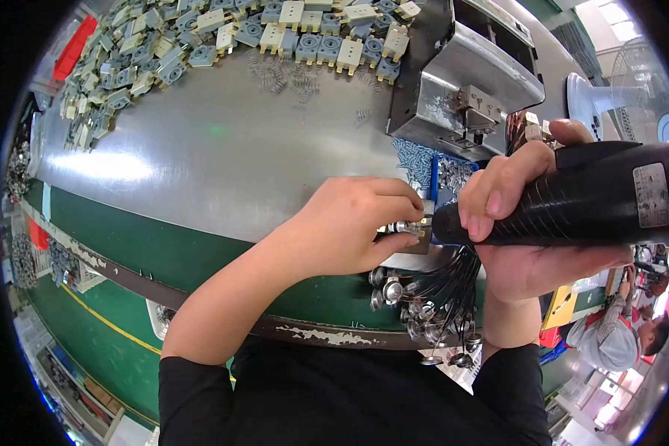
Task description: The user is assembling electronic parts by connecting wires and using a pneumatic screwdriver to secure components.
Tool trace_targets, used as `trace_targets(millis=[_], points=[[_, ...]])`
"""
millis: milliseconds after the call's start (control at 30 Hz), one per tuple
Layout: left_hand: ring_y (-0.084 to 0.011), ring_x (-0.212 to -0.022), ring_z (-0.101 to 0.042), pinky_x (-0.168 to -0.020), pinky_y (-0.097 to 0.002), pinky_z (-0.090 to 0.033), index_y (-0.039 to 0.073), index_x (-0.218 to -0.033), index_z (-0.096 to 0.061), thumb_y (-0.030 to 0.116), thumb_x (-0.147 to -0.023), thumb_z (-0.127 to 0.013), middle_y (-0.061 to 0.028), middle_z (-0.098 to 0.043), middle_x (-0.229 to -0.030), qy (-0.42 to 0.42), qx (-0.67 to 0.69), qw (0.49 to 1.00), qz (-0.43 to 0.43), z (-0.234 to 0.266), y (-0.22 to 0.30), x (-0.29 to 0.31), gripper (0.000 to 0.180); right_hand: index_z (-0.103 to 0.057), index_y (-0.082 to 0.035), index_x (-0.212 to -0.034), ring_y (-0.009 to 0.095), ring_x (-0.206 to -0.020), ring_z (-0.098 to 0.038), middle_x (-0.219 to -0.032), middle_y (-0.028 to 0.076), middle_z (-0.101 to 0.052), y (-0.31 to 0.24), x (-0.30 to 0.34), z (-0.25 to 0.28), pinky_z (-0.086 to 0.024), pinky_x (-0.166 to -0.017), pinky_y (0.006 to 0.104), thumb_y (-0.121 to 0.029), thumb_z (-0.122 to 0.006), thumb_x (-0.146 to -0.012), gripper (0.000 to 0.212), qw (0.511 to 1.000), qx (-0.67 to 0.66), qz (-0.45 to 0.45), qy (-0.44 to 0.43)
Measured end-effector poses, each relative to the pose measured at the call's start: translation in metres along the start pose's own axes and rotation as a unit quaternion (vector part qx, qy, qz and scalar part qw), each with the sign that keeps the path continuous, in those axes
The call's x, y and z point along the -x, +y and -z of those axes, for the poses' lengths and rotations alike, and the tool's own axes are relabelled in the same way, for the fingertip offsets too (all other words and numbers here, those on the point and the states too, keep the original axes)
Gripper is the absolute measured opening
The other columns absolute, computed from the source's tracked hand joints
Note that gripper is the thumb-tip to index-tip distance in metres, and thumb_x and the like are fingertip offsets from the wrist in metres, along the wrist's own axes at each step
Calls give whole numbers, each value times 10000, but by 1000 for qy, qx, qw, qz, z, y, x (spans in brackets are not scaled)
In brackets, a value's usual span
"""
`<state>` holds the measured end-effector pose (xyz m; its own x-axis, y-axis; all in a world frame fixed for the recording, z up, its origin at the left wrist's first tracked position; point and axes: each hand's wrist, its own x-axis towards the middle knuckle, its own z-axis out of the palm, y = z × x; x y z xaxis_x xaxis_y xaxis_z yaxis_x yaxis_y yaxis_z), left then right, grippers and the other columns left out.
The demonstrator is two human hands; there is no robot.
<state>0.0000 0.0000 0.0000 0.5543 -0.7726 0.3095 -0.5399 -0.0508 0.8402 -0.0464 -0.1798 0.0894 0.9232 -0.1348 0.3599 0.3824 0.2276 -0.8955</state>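
Note:
My right hand is wrapped round a black power screwdriver, held almost level with its nose pointing left. Its tip reaches a small metal part, which my left hand pinches between thumb and fingers over a small metal block at the table's front edge. The fingers partly cover the part, so its exact kind and the contact with the bit cannot be made out. Below my hands hangs a bundle of black wires with round silver metal caps on their ends.
Grey and cream switch-like blocks are heaped along the table's far side, with loose springs before them. A metal fixture stands far right. Bluish screws lie beside a blue tray. Another person sits at right.

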Motion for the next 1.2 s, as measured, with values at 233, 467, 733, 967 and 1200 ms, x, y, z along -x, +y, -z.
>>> trace_targets(millis=[233, 467, 733, 967, 1200], points=[[-292, -955, -720, -796, -415, -584, 72, -985, -742, 199, -850, -786, -42, -736, -1076, -7, -5, 1000, 4, 2, -1, 2, 190, -381, -33, -1430, 164, -494, -529, -746, 57, -548, 5, 3, -1, -460, -472, 306, -971, -445, -804, 1130, 999, -2, 31, -38], [-296, -937, -720, -784, -415, -581, 74, -974, -737, 205, -845, -791, -43, -732, -1057, 5, -2, 1000, 2, -1, -5, 5, 192, -428, -57, -1281, 171, -498, -549, -744, 71, -564, 16, 8, 3, -470, -467, 305, -909, -525, -834, 967, 993, -5, 91, -75], [-292, -939, -722, -785, -408, -583, 73, -975, -742, 202, -842, -795, -43, -735, -1053, 4, 5, 1000, -1, -1, -3, 1, 193, -389, -30, -1407, 175, -511, -546, -760, 70, -565, 8, 3, 6, -469, -474, 325, -905, -513, -851, 1043, 994, -29, 74, -76], [-278, -995, -725, -826, -398, -592, 78, -1023, -758, 192, -842, -805, -41, -746, -1122, 1, 4, 1000, 10, 3, 0, 1, 219, -355, -6, -1517, 178, -522, -544, -775, 69, -566, -5, -14, 13, -469, -480, 342, -901, -503, -867, 1116, 992, -49, 84, -79], [-320, -1013, -747, -858, -392, -607, 50, -1035, -751, 95, -800, -866, -105, -754, -1153, 27, 18, 999, -18, -2, 3, -1, 266, -429, -25, -1450, 194, -610, -519, -808, 59, -565, -29, -64, 47, -439, -600, 385, -969, -452, -817, 1136, 963, 160, 153, 153]])
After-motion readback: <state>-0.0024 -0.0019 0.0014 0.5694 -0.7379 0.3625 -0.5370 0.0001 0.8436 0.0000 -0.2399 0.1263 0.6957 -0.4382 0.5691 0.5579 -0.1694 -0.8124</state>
